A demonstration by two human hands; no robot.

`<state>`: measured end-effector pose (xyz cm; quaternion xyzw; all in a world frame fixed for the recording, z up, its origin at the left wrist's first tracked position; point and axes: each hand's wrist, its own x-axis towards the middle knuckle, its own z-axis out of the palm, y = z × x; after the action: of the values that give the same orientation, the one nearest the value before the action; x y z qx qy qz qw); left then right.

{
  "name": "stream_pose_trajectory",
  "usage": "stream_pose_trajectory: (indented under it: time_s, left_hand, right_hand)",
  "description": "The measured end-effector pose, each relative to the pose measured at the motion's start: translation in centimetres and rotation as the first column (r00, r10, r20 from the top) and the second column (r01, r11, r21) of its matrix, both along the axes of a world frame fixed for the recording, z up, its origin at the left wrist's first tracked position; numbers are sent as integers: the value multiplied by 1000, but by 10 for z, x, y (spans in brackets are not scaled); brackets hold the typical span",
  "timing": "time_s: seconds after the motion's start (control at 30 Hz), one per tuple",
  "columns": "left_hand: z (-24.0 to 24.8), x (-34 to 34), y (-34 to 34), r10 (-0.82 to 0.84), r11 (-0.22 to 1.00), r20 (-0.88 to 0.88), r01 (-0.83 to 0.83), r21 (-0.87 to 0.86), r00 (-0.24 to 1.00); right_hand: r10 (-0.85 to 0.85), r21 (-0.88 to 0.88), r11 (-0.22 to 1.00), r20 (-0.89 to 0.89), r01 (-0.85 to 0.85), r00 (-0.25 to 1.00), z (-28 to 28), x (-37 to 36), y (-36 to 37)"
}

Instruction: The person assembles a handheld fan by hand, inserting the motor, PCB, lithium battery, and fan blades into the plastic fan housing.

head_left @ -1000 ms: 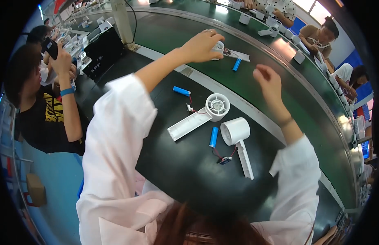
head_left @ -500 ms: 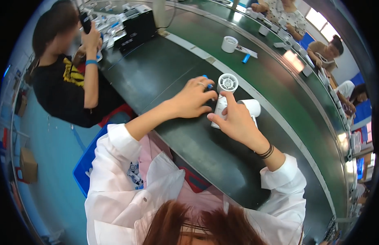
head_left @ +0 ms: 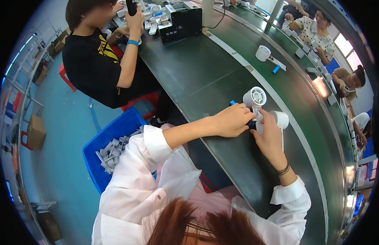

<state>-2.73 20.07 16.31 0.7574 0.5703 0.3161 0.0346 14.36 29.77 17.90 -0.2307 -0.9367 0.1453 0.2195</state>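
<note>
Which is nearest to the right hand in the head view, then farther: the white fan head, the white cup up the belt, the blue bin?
From the right hand:
1. White fan head, just above the fingers.
2. White cup, farther up the belt.
3. Blue bin, far left on the floor.

A long dark green bench (head_left: 206, 73) curves from upper left to lower right over a blue floor (head_left: 59, 163), with bright windows (head_left: 344, 49) at upper right and cardboard boxes (head_left: 34, 130) at left.
</note>
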Motion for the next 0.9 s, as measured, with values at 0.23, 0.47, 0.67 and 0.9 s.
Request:
stream_pose_trajectory:
  time_s: [0.23, 0.47, 0.67, 0.9]
  left_hand:
    - [19, -3, 11, -44, 991, 127, 27, 131, 991]
    - [36, 26, 9, -212, 972, -197, 228, 62, 957]
    - [20, 89, -10, -335, 941, -109, 328, -80, 936]
    - [17, 132, -20, -154, 988, -75, 154, 0, 985]
  right_hand:
    - [193, -22, 981, 89, -192, 977, 8, 32, 7]
    - [209, -10, 978, 92, -209, 974, 16, 97, -6]
    - [293, -32, 956, 118, -291, 949, 30, 153, -24]
    - [77, 41, 997, -182, -71, 980, 10, 185, -73]
